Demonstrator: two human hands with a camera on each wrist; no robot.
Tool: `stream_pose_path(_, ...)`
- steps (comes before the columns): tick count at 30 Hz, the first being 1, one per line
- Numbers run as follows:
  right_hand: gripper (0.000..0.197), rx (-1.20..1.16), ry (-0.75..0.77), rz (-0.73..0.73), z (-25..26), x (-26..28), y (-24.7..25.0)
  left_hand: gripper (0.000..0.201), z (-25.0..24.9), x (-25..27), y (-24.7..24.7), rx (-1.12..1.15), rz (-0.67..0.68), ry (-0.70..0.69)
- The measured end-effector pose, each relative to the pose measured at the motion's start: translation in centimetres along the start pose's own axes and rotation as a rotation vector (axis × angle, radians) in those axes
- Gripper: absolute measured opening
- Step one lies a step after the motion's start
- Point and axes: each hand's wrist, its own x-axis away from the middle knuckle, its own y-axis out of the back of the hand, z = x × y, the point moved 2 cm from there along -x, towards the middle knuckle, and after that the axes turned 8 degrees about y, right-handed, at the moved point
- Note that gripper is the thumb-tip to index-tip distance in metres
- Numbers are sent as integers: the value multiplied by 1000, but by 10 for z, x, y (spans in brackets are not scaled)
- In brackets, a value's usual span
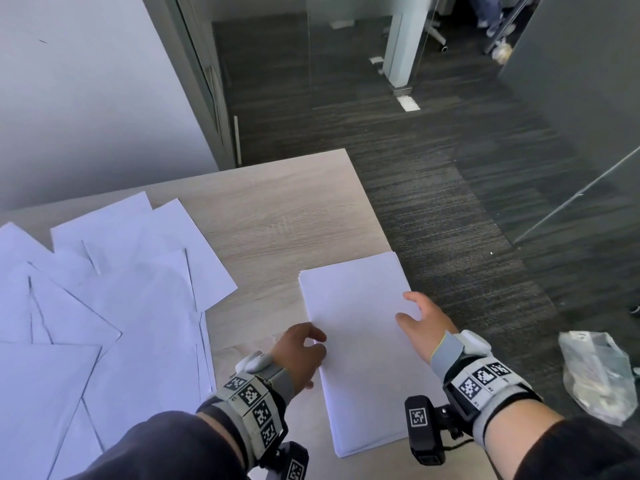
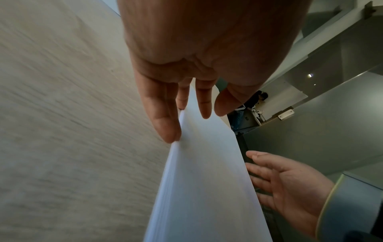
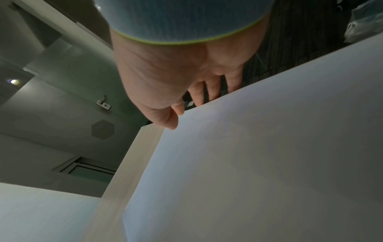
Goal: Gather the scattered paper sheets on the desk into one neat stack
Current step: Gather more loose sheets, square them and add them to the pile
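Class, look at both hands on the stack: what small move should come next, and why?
Probably release the neat stack and reach the left hand toward the scattered sheets. The stack's edges look squared between the left hand and the right hand, while many sheets lie loose on the desk.

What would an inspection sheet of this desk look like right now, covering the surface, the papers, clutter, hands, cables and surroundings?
Surface: light wood-grain desk, far right part bare.
Job's things: neat paper stack near the desk's right edge; scattered sheets overlapping on the left, not yet gathered.
Clutter: crumpled plastic bag on the floor to the right.
Hands: left hand holds the stack's left edge, thumb on top; right hand lies against its right edge with straight fingers.
Cables: nothing seen.
Surroundings: dark carpet, white wall, glass partitions, another person's legs in the far background.
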Motion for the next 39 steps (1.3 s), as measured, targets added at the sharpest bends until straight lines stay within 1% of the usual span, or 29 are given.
stream_pose_path(3,47,48,31,-58,6,0,-1,17,5,-3,11,-19,-7,-19)
stream_pose_path(6,39,120,164,-109,30,0,-9,16,22,-2,41,-65,-108,-46)
stream_pose_path(9,31,126,265,-85,58,3,-24,15,42,3,75,-94,-204,-58)
stream_pose_path(10,29,121,301,-42,72,5,-38,16,55,8,92,-87,-240,-62)
stream_pose_path(12,27,59,325,44,90,11,-56,17,73,11,117,-91,-310,-89)
stream_pose_path(14,26,32,348,161,113,17,-88,17,103,16,150,-73,-409,-91)
stream_pose_path(17,21,-11,326,297,136,24,-127,18,140,21,189,-135,-526,-82)
stream_pose_path(18,19,-24,318,336,144,27,-143,20,156,24,204,-162,-575,-65)
stream_pose_path(20,17,-67,283,404,158,34,-174,35,186,31,231,-241,-630,47)
stream_pose_path(22,16,-129,223,442,171,41,-197,55,212,39,249,-348,-619,206)
stream_pose_path(24,14,-185,165,437,181,45,-215,75,232,47,263,-410,-604,335)
stream_pose_path(26,11,-247,94,418,189,48,-228,90,248,52,275,-389,-614,415)
stream_pose_path(28,10,-280,29,397,196,52,-243,98,267,55,284,-348,-607,465)
stream_pose_path(30,13,-343,-32,397,205,57,-251,102,275,55,284,-349,-575,456)
stream_pose_path(32,13,-413,-72,412,216,63,-262,98,274,60,281,-370,-559,406)
stream_pose_path(35,8,-516,-73,412,233,69,-269,88,260,61,270,-377,-518,241)
stream_pose_path(37,9,-529,-64,389,238,68,-274,84,253,61,269,-351,-500,136)
stream_pose_path(38,9,-518,-55,375,239,68,-277,83,252,61,272,-342,-504,117)
stream_pose_path(39,9,-502,-47,358,239,67,-279,82,252,61,279,-338,-524,128)
